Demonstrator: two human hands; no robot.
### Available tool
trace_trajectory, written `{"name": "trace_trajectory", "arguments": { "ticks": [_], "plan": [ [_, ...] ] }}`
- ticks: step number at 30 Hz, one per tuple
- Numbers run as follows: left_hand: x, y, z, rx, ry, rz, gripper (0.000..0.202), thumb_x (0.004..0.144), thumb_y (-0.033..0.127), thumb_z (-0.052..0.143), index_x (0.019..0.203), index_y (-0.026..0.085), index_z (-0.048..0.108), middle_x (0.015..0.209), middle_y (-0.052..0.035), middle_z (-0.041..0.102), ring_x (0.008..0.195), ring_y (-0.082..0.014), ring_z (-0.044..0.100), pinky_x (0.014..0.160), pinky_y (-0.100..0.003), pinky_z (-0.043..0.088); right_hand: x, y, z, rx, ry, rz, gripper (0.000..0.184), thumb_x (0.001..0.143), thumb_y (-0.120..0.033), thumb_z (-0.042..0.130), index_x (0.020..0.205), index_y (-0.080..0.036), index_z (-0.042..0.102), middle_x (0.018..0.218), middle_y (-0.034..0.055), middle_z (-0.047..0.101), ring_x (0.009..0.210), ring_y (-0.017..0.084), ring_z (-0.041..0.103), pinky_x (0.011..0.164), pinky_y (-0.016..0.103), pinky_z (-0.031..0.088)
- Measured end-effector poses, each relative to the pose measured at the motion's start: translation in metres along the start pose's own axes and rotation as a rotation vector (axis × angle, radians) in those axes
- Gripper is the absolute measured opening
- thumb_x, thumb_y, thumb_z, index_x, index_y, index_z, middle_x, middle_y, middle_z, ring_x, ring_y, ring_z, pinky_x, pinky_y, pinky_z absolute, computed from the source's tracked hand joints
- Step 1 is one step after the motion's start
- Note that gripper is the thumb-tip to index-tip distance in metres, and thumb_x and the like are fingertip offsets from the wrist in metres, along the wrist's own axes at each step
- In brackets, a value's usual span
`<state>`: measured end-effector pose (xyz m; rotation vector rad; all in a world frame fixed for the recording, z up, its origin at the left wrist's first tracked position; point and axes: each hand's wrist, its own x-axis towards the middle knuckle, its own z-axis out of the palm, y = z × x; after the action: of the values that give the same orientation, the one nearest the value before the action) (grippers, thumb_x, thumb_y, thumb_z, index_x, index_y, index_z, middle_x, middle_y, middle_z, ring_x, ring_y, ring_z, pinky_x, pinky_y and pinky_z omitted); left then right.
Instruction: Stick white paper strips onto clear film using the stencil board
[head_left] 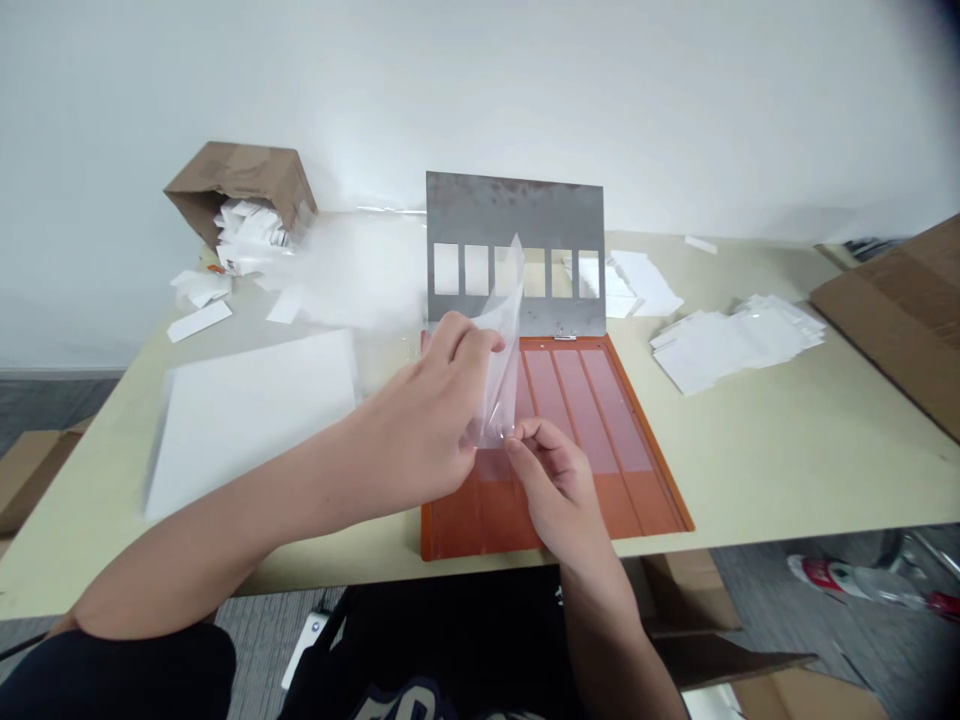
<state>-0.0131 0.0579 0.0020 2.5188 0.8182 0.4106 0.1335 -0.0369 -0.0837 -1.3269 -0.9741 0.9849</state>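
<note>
Pinching a clear plastic film [496, 365] upright, the right hand [553, 490] closes thumb and forefinger on its lower corner, while the left hand [427, 410], fingers half curled, holds its left edge. The film stands above the middle of an orange hinged tray [645, 500], just before a steel window plate [514, 220], near the front of a pale table [750, 470]. Gripping only at the edges keeps the film's face clean and unkinked.

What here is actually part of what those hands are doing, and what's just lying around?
In use: left hand, right hand, clear plastic film, orange hinged tray, steel window plate.

Lying about: tipped cardboard box, white paper scraps, large white sheet, white packets.
</note>
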Motion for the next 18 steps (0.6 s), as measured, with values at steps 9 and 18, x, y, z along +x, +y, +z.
{"name": "trace_trajectory", "arguments": {
  "ticks": [9, 18],
  "plan": [
    [-0.002, -0.003, -0.004, 0.012, -0.029, -0.009, 0.056, 0.078, 0.003, 0.049, 0.13, 0.018, 0.036, 0.127, -0.0111, 0.043, 0.095, -0.0184, 0.06, 0.082, -0.034, 0.057, 0.0, 0.004, 0.0, -0.022, -0.038, 0.01, 0.02, 0.093, -0.04, 0.057, 0.084, -0.022, 0.059, 0.074, -0.0024, 0.056, 0.066, 0.011, 0.049, 0.063, 0.025, 0.042],
    [-0.007, -0.011, -0.015, 0.012, -0.025, -0.045, 0.057, 0.079, 0.008, 0.051, 0.132, 0.022, 0.037, 0.129, -0.01, 0.042, 0.08, -0.0131, 0.061, 0.072, -0.029, 0.057, 0.0, 0.004, -0.002, -0.1, -0.006, 0.012, 0.021, 0.095, -0.039, 0.054, 0.082, -0.022, 0.057, 0.071, -0.0024, 0.053, 0.064, 0.011, 0.048, 0.061, 0.025, 0.042]
  ]
}}
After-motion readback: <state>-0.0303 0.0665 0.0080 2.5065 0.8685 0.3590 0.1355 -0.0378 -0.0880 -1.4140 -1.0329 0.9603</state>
